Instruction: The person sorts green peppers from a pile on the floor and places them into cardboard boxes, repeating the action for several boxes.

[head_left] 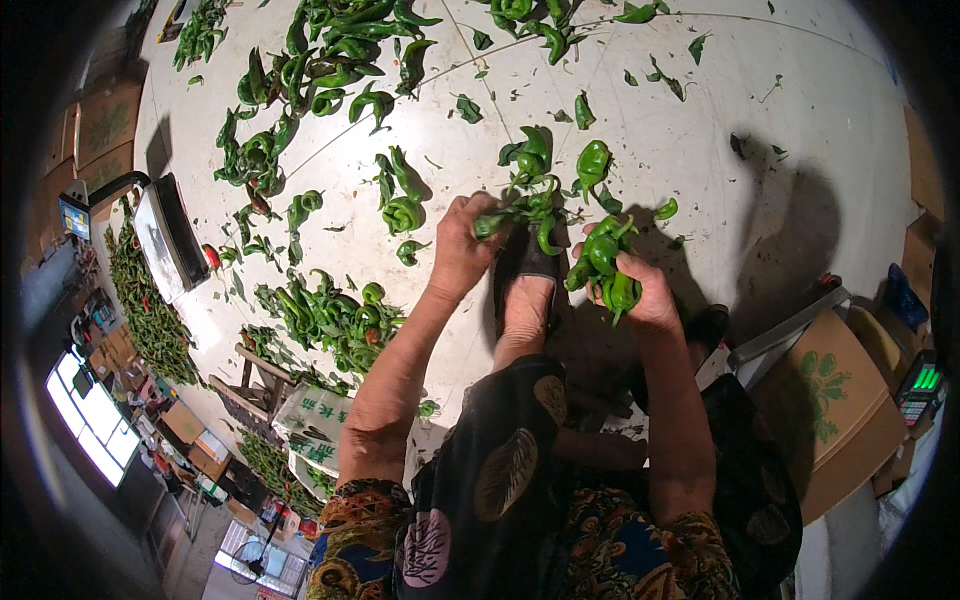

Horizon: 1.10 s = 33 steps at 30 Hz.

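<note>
Several glossy green peppers (pixel 603 254) are gathered in my right hand (pixel 647 290), with its fingers and thumb curled round them. My left hand (pixel 464 245) is closed on a green pepper (pixel 490 224), partly hidden by the fingers, beside a loose cluster of peppers (pixel 540 206) on the pale floor. Just beyond my hands lie a curled pepper (pixel 534 155) and a plump one (pixel 593 162). To the left of my left hand are more peppers (pixel 402 213). A dark shoe (pixel 528 262) on my foot stands between my hands.
A big spread of peppers (pixel 345 45) covers the far left floor; another heap (pixel 325 315) lies nearer. A platform scale (pixel 170 235) stands at the left, near a small wooden stool (pixel 250 385) and a printed carton (pixel 310 425). Cardboard boxes (pixel 825 385) lean at the right.
</note>
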Motion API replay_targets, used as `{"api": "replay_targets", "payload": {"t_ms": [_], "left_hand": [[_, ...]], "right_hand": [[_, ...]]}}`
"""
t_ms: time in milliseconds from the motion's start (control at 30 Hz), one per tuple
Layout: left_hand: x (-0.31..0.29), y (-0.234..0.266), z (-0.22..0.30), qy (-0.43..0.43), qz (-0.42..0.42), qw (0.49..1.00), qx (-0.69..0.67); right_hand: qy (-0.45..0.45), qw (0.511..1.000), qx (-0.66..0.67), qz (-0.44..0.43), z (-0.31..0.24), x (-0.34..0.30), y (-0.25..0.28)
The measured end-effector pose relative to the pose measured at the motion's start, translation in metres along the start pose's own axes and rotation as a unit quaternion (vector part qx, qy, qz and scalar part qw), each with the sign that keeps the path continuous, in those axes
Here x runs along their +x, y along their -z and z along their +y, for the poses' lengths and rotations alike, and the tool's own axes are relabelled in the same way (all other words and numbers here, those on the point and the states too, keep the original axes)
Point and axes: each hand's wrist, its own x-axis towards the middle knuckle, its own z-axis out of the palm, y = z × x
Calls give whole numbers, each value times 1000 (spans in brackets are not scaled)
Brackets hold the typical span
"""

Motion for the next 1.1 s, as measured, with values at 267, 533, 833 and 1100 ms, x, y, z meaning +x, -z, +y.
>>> {"api": "replay_targets", "payload": {"t_ms": [267,533,833,1100], "left_hand": [[3,-19,32,-36,2,966,257],[7,-9,36,-60,-41,979,189],[-7,-16,28,-52,-72,990,114],[-3,24,42,154,-93,937,-298]], "right_hand": [[2,999,-20,33,-1,8,-15],[41,997,10,62,-11,5,-11],[69,993,37,91,-28,20,-10],[81,995,-15,64,-36,15,-5]]}}
